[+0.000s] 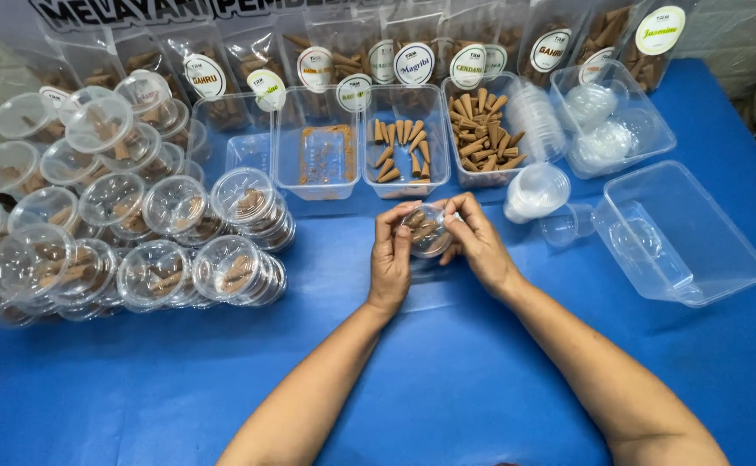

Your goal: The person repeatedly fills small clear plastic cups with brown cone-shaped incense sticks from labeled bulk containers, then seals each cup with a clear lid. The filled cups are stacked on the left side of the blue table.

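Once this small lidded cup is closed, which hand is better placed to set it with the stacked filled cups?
Probably the left hand. Both hands hold the small cup, but the stacked filled cups lie on the left side of the blue table, so the right hand would have to cross over.

Bare blue table [447, 380] near side and between the forearms: open passage. Left blocked by stacked lidded cups [136, 233], reaching close to the left hand [391, 259]. Ahead, a row of tubs [405, 142] walls off the far edge. Right: cup stack [537, 192] and empty tray [680, 233]; narrow gap between them and the right hand [481, 246].
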